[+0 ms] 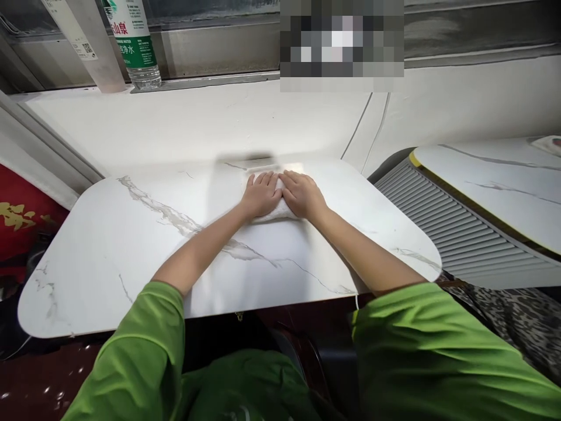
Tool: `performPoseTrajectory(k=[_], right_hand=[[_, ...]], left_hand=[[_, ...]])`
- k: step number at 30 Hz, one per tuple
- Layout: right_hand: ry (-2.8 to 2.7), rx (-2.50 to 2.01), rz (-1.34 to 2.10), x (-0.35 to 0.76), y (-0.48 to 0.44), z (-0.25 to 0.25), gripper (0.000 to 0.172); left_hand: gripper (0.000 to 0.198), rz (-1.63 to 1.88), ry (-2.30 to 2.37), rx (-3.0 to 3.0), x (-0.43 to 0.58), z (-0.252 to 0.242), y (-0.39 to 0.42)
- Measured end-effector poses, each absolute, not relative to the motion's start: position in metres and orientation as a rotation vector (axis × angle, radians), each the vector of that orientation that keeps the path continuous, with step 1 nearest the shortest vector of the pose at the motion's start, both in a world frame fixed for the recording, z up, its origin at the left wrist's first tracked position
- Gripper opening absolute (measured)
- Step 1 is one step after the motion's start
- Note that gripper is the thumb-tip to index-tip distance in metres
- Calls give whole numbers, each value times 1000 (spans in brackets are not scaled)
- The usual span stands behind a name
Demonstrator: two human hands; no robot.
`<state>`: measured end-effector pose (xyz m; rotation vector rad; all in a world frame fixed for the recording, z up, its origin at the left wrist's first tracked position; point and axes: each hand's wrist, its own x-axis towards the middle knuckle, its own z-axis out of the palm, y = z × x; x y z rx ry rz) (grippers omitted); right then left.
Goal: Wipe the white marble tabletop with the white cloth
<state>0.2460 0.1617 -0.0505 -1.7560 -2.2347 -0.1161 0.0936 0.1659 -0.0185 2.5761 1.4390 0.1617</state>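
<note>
Both my arms reach forward over a white marble-patterned table (144, 245). My left hand (263, 196) lies flat, fingers stretched out, on a folded white cloth (278, 214). Beside it my right hand (302, 193) also presses flat on the cloth, with its fingers extended and its thumb close to the left one. The cloth looks like a small towel, and much of it is hidden under my palms. Neither hand is wrapped around anything.
A water bottle (138, 49) with a green label and a tall translucent container (94, 52) stand on the window ledge at the back left. Two thin cables (376, 128) run down the white wall. At right stands a ribbed cabinet (451, 216) with a marble-patterned top.
</note>
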Motion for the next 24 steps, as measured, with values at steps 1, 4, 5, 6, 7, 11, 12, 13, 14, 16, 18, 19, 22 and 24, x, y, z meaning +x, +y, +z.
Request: performPoseTrajectory(k=[1,4,5,6,7,11,12,13,14,16,18,19,22,24], right_hand=[[-2231,-1738,-120,244,151,-52,58],[-2223,-1696,-116,235,116,-55,57],[-2218,-1688,-117,231,103,-56,57],[-2214,-1683,-122,226,90,-56,57],[-2209,-1682,-131,222,77,-56,57],[-2212,-1686,-196,203,31,-54,59],[-2220,-1681,-213,199,22,-54,59],[-2232,-1672,-227,195,15,-53,59],[-2246,-1660,-238,192,10,-53,59],[-2271,-1635,-249,187,3,-53,59],[-2284,-1623,-246,185,1,-52,58],[-2287,-1621,-241,184,1,-52,58],[-2287,-1623,-227,185,3,-52,59],[-2282,-1618,-217,185,5,-51,58]], left_hand=[[59,159,1429,2581,89,-18,155],[58,156,1402,2594,76,-17,122],[58,163,1393,2599,72,-17,111],[58,172,1382,2605,67,-17,99],[57,178,1372,2611,63,-17,89],[57,156,1352,2625,47,-15,49],[57,144,1358,2624,43,-15,41],[57,133,1366,2622,40,-14,33],[57,125,1377,2619,37,-14,27],[58,115,1400,2612,32,-13,19],[58,117,1417,2609,29,-14,16],[57,123,1421,2610,29,-14,15],[58,143,1408,2625,29,-17,17],[58,157,1394,2631,29,-19,20]])
